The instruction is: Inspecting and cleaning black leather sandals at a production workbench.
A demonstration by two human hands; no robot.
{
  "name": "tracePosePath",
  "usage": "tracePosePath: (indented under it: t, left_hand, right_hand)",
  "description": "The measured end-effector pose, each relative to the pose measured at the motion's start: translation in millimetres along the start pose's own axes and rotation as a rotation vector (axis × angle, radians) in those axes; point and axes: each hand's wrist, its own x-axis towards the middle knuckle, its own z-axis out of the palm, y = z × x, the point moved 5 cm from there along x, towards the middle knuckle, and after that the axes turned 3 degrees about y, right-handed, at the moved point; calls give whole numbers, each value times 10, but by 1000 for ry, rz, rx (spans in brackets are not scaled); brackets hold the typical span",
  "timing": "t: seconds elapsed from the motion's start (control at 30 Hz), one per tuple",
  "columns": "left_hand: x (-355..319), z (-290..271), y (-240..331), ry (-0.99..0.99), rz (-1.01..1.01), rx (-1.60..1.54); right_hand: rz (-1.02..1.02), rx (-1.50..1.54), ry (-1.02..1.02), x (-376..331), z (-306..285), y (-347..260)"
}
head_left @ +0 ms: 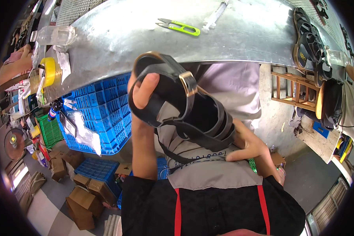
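Observation:
A black strappy sandal (200, 108) with a gold-coloured buckle is held up in front of my apron, just off the bench edge. My left hand (144, 91) grips its heel end, the thumb reaching inside over the insole and the fingers hidden behind. At the toe end, my right hand (246, 143) closes around the side by the straps, thumb below. A loose black strap hangs under the shoe. On the metal bench (118, 35) beyond lie green-handled thread snips (179, 27) and a clear syringe (215, 16).
More black sandals (307, 39) sit at the bench's right end. Left are a clear bottle (55, 35), a yellow tape roll (48, 72) and blue crates (100, 114). Cardboard boxes (84, 204) stand on the floor lower left. A wooden stool (295, 90) is at right.

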Motion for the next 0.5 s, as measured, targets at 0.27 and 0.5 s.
tracePosePath:
  t: [0.27, 0.5]
  left_hand:
    - [-93, 207, -378, -65, -101, -298]
    - [-94, 654, -174, -99, -148, -500]
  right_hand:
    - [222, -66, 50, 128, 115, 22]
    - [369, 183, 66, 111, 155, 191]
